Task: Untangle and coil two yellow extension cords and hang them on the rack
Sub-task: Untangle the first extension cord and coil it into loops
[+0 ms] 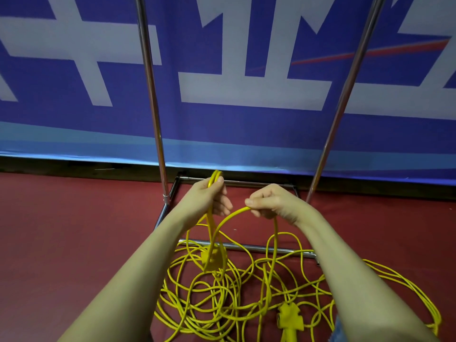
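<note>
A tangled heap of yellow extension cord (222,297) lies on the red floor between my forearms. My left hand (209,193) grips a small loop of doubled cord that pokes up above its thumb; the strands hang down to a yellow plug (209,257). My right hand (269,202) pinches a single strand that arcs left and downward. A yellow multi-outlet socket (288,317) rests at the lower right of the heap. The metal rack (150,95) stands right behind my hands, with its two chrome uprights rising out of view.
The rack's base bars (246,247) lie on the red floor (74,218), partly under the cords. A blue and white banner (246,95) fills the wall behind. More cord loops trail off to the lower right (407,287).
</note>
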`<state>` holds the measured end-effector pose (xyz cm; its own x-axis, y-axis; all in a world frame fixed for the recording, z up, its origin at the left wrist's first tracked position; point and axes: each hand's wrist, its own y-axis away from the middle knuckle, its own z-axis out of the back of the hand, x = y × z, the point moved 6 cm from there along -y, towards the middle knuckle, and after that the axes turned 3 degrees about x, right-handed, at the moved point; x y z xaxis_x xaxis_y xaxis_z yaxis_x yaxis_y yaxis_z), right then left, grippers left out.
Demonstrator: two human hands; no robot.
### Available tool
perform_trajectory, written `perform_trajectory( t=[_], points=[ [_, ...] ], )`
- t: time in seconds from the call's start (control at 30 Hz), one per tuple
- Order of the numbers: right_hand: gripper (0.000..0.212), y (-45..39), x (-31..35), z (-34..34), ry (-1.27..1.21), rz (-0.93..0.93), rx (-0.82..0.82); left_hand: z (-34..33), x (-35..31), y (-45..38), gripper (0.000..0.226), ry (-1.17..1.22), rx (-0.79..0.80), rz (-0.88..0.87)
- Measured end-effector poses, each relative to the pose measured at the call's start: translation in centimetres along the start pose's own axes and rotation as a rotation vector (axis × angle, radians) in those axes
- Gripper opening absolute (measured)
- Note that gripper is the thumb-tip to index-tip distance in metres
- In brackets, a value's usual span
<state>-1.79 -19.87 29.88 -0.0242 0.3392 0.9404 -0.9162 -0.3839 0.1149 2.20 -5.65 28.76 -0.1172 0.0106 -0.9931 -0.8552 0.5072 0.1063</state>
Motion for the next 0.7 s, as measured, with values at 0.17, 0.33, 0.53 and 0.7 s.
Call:
perform_trajectory(
  t=[0.17,0.33,0.53,0.7],
  points=[
    [0.036,0.3,-0.6,0.9,-0.053,-0.023,-0.064,-1.7,0.5,0.2,0.035,-0.003,0.169,0.090],
    [0.035,0.8,-1.0,1.9,-0.171,0.002,-0.120,-3.2,0.7,0.6,0.031,-0.046,0.312,0.110],
    [0.020,0.7,-1.6,2.0,-0.225,0.032,-0.131,-3.0,-0.6,0.0,0.027,0.040,0.251,0.017],
    [0.009,1.0,-4.1,2.1,-0.260,-0.050,-0.189,-1.0,-1.4,-0.4,0.027,0.165,0.158,-0.050]
  ],
)
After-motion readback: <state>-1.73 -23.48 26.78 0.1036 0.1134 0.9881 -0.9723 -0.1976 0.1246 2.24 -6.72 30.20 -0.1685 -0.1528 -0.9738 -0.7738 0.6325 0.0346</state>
